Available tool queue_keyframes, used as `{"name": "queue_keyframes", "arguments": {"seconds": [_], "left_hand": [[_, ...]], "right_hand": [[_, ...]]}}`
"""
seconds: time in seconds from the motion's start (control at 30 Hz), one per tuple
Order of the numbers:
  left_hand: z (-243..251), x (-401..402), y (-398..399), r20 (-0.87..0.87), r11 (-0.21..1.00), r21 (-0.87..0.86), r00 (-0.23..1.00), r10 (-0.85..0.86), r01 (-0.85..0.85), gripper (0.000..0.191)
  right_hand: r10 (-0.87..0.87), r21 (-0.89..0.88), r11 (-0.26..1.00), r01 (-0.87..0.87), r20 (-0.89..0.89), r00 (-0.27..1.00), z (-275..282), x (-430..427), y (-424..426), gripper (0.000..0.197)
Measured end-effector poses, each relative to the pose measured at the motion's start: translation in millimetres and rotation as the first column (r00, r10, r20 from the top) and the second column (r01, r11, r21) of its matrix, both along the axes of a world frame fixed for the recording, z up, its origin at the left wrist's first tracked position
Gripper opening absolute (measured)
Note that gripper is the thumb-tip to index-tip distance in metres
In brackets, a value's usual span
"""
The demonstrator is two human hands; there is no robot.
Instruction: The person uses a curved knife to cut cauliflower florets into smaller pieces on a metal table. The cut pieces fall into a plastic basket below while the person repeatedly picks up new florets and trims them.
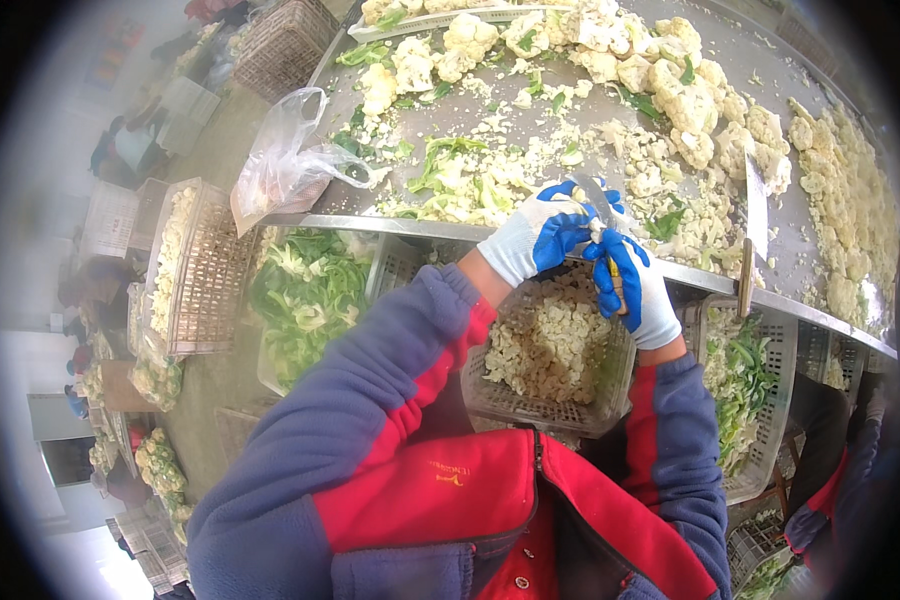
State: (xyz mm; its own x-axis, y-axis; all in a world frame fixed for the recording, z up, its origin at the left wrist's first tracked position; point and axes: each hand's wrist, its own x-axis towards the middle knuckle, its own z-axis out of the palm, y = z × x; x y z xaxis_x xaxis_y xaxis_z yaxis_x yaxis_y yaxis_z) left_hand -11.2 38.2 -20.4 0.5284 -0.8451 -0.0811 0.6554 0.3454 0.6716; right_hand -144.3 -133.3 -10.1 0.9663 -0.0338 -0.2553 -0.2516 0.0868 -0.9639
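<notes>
My left hand, in a white knit glove with blue coated fingers, pinches a small cauliflower piece. In a matching glove, my right hand grips a knife by its yellowish handle, the curved blade pointing up past the left fingers. Both hands meet just over the metal table's front edge. Below them stands a plastic crate of cut cauliflower florets. Trimmed leaves and stems lie on the tabletop beyond the left hand, and cauliflower crumbs beyond the right.
A cleaver lies across the table edge at right, its wooden handle overhanging. Cauliflower heads line the table's far side. Leaf-filled crates flank the floret crate. A plastic bag hangs at the left corner. Another person's sleeve shows at right.
</notes>
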Motion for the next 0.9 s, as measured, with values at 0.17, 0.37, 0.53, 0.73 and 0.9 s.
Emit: {"name": "queue_keyframes", "arguments": {"seconds": [0.17, 0.37, 0.53, 0.73, 0.9], "left_hand": [[10.8, -5.8, 1.7, 0.567, 0.987, 0.094, 0.822, 0.056, -0.132, 0.04], [34.4, 0.4, 14.1, 0.631, 0.992, 0.121, 0.774, -0.056, -0.027, 0.046], [53.2, 13.6, 28.4, 0.437, 0.839, 0.419, 0.732, -0.522, 0.347, 0.063], [24.8, 9.2, -39.1, 0.83, 0.756, 0.484, 0.504, -0.239, -0.44, 0.057], [-19.0, 29.2, -132.1, 0.832, 0.605, 0.418, 0.019, -0.554, -0.677, 0.056]], "right_hand": [[-0.039, -0.138, 0.989, 0.061, 0.154, 0.987, 2.0, 1.2, 1.6, 0.023], [-0.067, 0.14, 0.989, 0.05, 0.122, 0.99, 40.4, -16.1, -10.4, 0.034], [-0.489, 0.546, 0.77, 0.33, 0.173, 0.855, 56.4, -20.3, -38.7, 0.038], [-0.736, 0.61, 0.555, 0.566, 0.043, 0.676, 45.6, -16.8, -69.7, 0.048], [-0.73, 0.572, 0.594, 0.565, 0.088, 0.678, 47.2, -19.0, -66.8, 0.051]]}}
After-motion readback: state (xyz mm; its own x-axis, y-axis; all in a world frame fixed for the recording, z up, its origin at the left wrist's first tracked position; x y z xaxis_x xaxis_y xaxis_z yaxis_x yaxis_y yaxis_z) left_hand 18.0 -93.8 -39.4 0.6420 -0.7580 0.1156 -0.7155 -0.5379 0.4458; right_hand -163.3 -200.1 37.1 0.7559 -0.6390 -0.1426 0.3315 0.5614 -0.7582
